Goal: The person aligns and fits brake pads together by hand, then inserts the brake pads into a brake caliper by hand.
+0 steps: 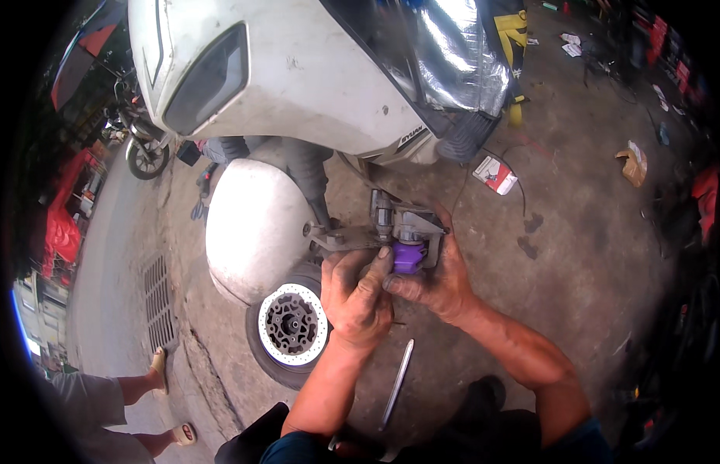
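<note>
One grip, the right hand [441, 286], is closed round a purple brake caliper [408, 261], thumb at its lower edge, fingers behind; the left hand [356, 298] has curled fingers and a thumb at the caliper's left edge, can't tell if anything is pinched. The caliper sits between both hands, beside a dark metal bracket [350, 238] and just below black cylindrical fittings [384, 216]. Probably metal: stiff, dense for its size, hard to crush, maybe slick if greasy. Best hold looks like the purple body's sides, supported from below, keeping pressure off the fittings, which seem the more fragile part. Farther out: white front fender [255, 228] to the left, wheel with disc [293, 325] flat on the concrete floor [576, 263], slim metal bar [398, 384] near it, white scooter [321, 85] above.
</note>
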